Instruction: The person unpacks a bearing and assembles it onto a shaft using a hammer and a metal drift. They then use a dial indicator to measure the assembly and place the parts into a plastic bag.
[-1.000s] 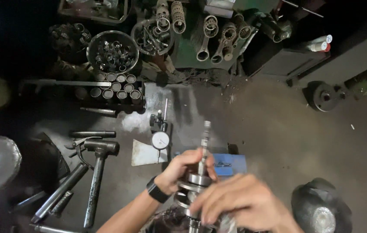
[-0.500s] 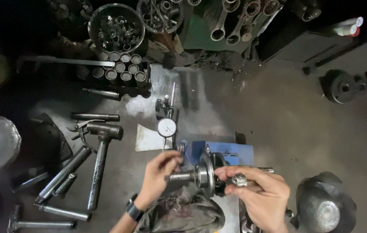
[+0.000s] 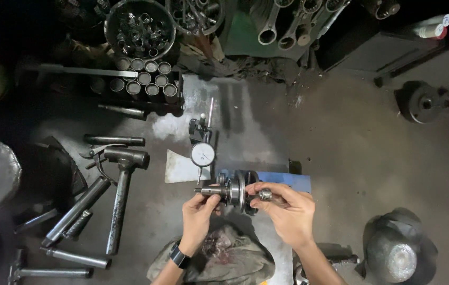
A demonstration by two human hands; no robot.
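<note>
Grimy workshop floor [image 3: 351, 153], both hands' fingers gripping a crankshaft [image 3: 235, 190], blue, seemingly rectangular box [image 3: 287, 182] behind, dial gauge [image 3: 202, 154] near.

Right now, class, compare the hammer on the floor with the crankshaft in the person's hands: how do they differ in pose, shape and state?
The hammer lies flat on the floor, untouched; the crankshaft is held up crosswise, the left hand at one end and the right hand at the other. The hammer is a long, slim handle with a head at one end; the crankshaft is short, with broad round webs mid-shaft. Both are grey, worn metal.
</note>
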